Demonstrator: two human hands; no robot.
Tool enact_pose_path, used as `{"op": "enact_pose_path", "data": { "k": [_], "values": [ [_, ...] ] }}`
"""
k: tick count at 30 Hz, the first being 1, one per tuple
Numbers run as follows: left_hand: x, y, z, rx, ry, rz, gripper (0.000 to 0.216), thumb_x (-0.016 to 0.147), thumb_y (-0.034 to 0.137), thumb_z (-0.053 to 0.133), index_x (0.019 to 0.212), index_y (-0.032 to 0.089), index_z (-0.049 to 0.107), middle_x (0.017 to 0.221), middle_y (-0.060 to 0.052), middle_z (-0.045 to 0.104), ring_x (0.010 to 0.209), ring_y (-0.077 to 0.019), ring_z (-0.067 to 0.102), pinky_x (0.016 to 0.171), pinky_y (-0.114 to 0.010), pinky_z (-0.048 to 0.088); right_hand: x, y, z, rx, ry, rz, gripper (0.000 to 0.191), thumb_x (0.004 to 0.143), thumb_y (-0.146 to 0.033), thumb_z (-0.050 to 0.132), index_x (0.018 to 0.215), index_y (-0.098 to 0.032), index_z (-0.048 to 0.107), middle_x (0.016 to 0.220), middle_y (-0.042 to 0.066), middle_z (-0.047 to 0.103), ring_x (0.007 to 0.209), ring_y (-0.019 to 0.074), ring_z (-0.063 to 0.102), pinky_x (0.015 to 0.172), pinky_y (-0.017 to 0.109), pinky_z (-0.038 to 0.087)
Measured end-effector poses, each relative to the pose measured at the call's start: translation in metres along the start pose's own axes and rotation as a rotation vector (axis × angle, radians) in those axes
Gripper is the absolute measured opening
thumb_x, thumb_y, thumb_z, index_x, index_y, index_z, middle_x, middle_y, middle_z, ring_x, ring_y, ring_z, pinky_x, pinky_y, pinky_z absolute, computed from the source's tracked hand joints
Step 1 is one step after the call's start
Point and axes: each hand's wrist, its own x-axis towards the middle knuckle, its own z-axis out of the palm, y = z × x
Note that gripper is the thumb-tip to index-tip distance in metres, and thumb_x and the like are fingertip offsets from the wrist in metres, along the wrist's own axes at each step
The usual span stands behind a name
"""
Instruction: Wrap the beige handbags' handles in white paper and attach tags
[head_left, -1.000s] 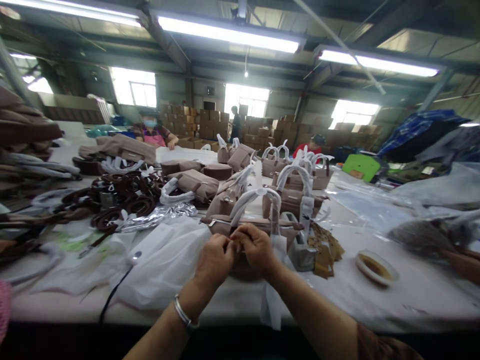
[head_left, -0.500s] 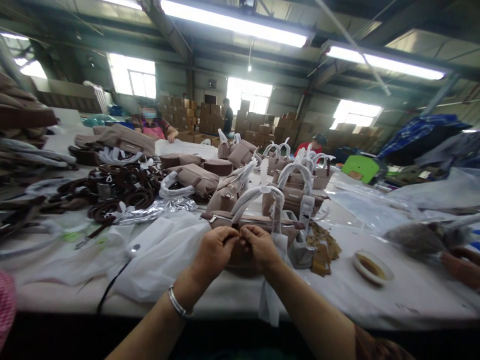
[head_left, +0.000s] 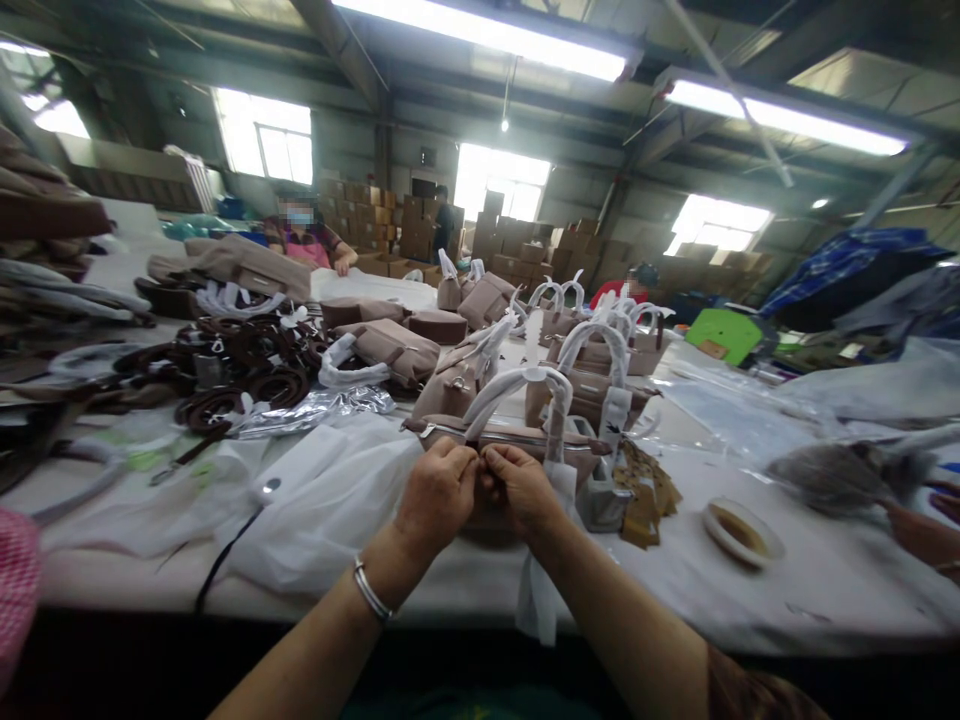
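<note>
A taupe handbag with white-wrapped handles stands on the white table right in front of me. My left hand, a silver bangle on its wrist, and my right hand meet at the bag's near top edge. Both pinch something small there, between the knuckles; what it is stays hidden. A white paper strip hangs from the bag over the table's front edge.
More taupe handbags with wrapped handles crowd behind. Dark brown straps lie piled at left, white plastic bags beside my left hand. A small dish sits at right. Another person's hand shows at far right; seated workers and cardboard boxes are beyond.
My hands have shifted slightly up toward the bag's top edge and stayed pinched together. The view has tilted a little.
</note>
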Motion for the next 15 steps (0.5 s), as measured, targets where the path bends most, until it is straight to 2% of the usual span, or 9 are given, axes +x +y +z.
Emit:
{"op": "enact_pose_path", "data": {
  "k": [15],
  "values": [
    [0.0022, 0.0021, -0.0027, 0.05, -0.031, 0.013, 0.024, 0.092, 0.019, 0.044, 0.078, 0.019, 0.063, 0.08, -0.006, 0.057, 0.074, -0.017, 0.056, 0.072, -0.029, 0.045, 0.0, 0.0, 0.0014, -0.031, 0.014, -0.012, 0.034, 0.062, -0.042, 0.08, 0.075, -0.016, 0.062, 0.052, -0.005, 0.055, 0.043, 0.0054, 0.043, 0.041, 0.017, 0.03]
  ]
}}
